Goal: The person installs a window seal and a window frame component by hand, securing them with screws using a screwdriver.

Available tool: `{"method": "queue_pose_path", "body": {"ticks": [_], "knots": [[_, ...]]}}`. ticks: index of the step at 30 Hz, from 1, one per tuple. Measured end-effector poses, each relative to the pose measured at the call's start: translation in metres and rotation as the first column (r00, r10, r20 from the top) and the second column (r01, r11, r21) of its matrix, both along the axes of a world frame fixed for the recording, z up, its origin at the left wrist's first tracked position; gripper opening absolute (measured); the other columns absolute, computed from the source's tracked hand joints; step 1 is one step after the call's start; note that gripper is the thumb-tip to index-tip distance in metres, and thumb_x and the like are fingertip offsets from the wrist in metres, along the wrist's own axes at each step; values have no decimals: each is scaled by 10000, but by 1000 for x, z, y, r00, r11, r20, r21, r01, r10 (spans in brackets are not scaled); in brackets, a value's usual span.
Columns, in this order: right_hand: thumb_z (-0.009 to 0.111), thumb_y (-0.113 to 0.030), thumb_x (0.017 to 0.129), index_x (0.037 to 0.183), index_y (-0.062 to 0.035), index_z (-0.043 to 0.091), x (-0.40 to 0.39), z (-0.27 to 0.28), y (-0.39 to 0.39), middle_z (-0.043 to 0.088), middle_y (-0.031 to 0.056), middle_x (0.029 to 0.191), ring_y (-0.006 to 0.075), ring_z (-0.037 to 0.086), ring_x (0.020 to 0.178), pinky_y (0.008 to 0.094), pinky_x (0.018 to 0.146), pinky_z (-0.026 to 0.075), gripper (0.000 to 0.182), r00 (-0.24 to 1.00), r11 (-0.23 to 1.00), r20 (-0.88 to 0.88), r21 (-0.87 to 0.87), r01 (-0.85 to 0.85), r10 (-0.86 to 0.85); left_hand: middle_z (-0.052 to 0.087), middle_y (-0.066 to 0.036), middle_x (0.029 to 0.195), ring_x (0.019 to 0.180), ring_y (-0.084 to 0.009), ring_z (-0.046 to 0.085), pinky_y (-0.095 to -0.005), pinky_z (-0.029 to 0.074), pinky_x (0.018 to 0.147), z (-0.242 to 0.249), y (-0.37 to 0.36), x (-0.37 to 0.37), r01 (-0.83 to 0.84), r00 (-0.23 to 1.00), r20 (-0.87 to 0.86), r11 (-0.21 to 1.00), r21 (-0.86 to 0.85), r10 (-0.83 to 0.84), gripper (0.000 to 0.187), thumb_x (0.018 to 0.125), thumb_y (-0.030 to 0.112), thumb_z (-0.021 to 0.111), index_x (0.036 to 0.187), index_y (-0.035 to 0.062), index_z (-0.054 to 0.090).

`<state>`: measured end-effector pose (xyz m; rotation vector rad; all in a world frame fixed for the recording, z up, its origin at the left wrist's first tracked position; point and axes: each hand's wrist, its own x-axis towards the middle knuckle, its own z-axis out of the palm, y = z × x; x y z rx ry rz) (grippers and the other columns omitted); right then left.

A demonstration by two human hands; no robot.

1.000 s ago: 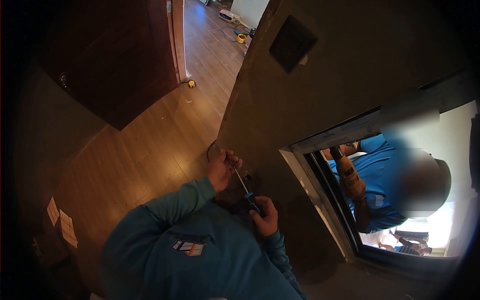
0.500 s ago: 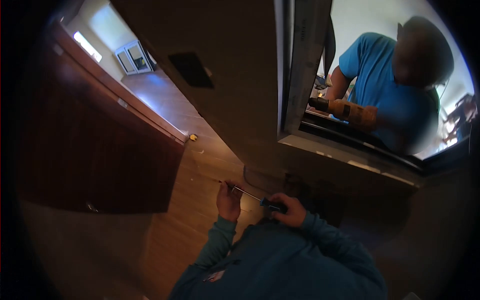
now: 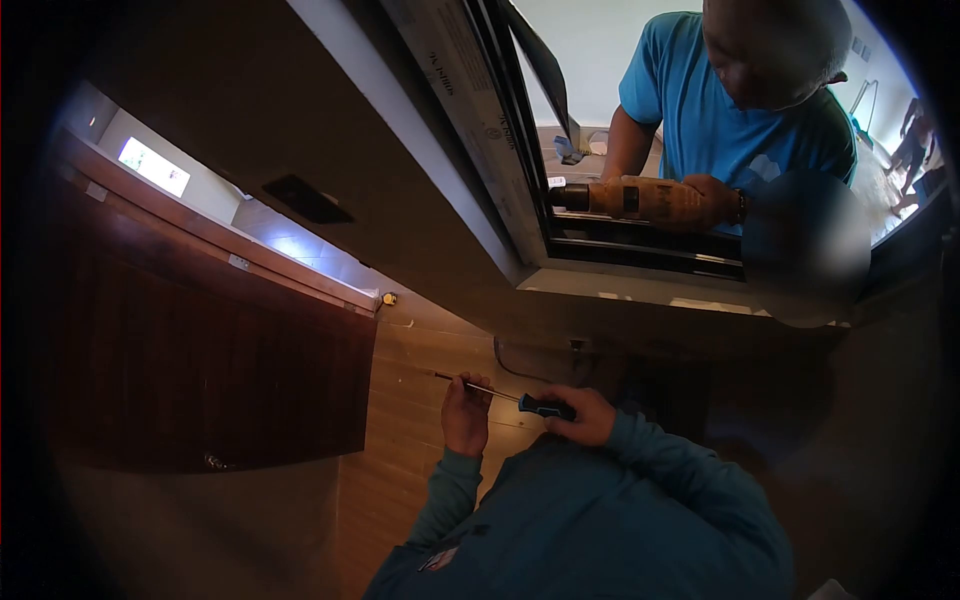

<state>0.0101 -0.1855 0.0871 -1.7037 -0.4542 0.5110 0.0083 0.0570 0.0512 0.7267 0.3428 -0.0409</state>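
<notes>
A screwdriver (image 3: 541, 406) with a blue and black handle lies across the space before my body, its thin shaft pointing left. My right hand (image 3: 588, 417) wraps around the handle. The fingers of my left hand (image 3: 466, 418) pinch the shaft toward its far end, and a dark, narrow tip sticks out beyond them. Whether a screw sits on that tip is too small to make out. Both hands are low in front of my dark teal shirt, over the wooden floor (image 3: 400, 440).
Above right, a person in a blue shirt (image 3: 690, 95) holds an orange power drill (image 3: 650, 200) at the window frame (image 3: 500, 190). A dark wall (image 3: 400, 240) runs beneath the frame. At left is a brown door (image 3: 220, 350); a yellow object (image 3: 389, 299) lies beside it.
My view has shifted, so the window frame and the person with the drill appear farther left. Both hands keep hold of the screwdriver, with more of its tip showing past my left fingers.
</notes>
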Motion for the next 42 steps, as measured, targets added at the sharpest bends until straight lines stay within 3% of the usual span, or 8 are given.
{"method": "queue_pose_path", "body": {"ticks": [2, 5, 9, 11, 20, 29, 34, 42], "knots": [[646, -205, 798, 1199, -54, 543, 3, 1, -19, 622, 149, 1090, 266, 625, 996, 369, 856, 492, 441, 995, 1000, -100, 20, 10, -8, 573, -47, 982, 967, -203, 550, -359, 426, 903, 5, -19, 8, -11, 1000, 7, 1000, -20, 12, 209, 981, 267, 471, 1029, 74, 535], [647, -213, 802, 1188, -44, 548, 8, -3, -48, 620, 165, 1112, 273, 630, 1007, 368, 851, 494, 433, 999, 998, 17, 49, 43, -43, 578, -48, 972, 952, -194, 558, -353, 438, 885, 7, -50, 13, -37, 999, -32, 999, 3, 37, 210, 979, 263, 478, 1017, 70, 551], [652, -195, 792, 1175, -32, 553, 24, 19, -103, 628, 177, 1093, 290, 639, 994, 361, 829, 500, 428, 999, 999, -26, -6, -36, 36, 590, -51, 946, 930, -181, 570, -343, 460, 861, 18, -99, 22, -34, 998, -52, 996, 82, 39, 212, 973, 260, 494, 1024, 66, 563], [655, -152, 773, 1155, -24, 560, 34, 24, -134, 638, 181, 1064, 308, 648, 972, 348, 819, 506, 414, 987, 1000, 160, -24, -3, 7, 595, -52, 940, 915, -180, 579, -335, 472, 848, 22, -130, 27, -74, 995, -58, 991, 110, 80, 215, 970, 261, 500, 1029, 65, 566], [652, -104, 748, 1108, -4, 584, 68, 42, -266, 649, 196, 1009, 297, 664, 923, 344, 801, 509, 379, 952, 995, 303, -103, -1, 33, 612, -39, 993, 930, -149, 602, -305, 502, 812, 41, -268, 48, -58, 997, -59, 998, 10, 59, 275, 950, 296, 539, 1096, 65, 572], [657, -102, 744, 1063, 4, 599, 97, 33, -309, 650, 200, 965, 335, 660, 885, 364, 780, 516, 341, 846, 984, 510, -158, -84, 154, 616, -8, 1026, 974, -113, 583, -286, 481, 827, 29, -308, 43, -44, 997, -57, 996, 82, 49, 272, 951, 343, 530, 1090, 118, 596], [654, -96, 756, 1072, 12, 584, 99, -3, -316, 659, 169, 946, 257, 665, 868, 322, 766, 503, 341, 902, 990, 411, -100, -99, 131, 618, -47, 1030, 987, -157, 586, -325, 484, 839, 19, -311, 46, -17, 986, -160, 991, 132, 38, 271, 953, 304, 532, 1100, 83, 583], [671, -110, 770, 1088, 3, 581, 98, -40, -319, 652, 133, 910, 179, 635, 804, 284, 724, 486, 350, 915, 998, 399, -46, -49, 63, 621, -13, 1015, 982, -122, 565, -300, 471, 818, -8, -323, 54, -62, 989, -127, 990, 127, 78, 272, 940, 334, 550, 1076, 105, 607]]}}
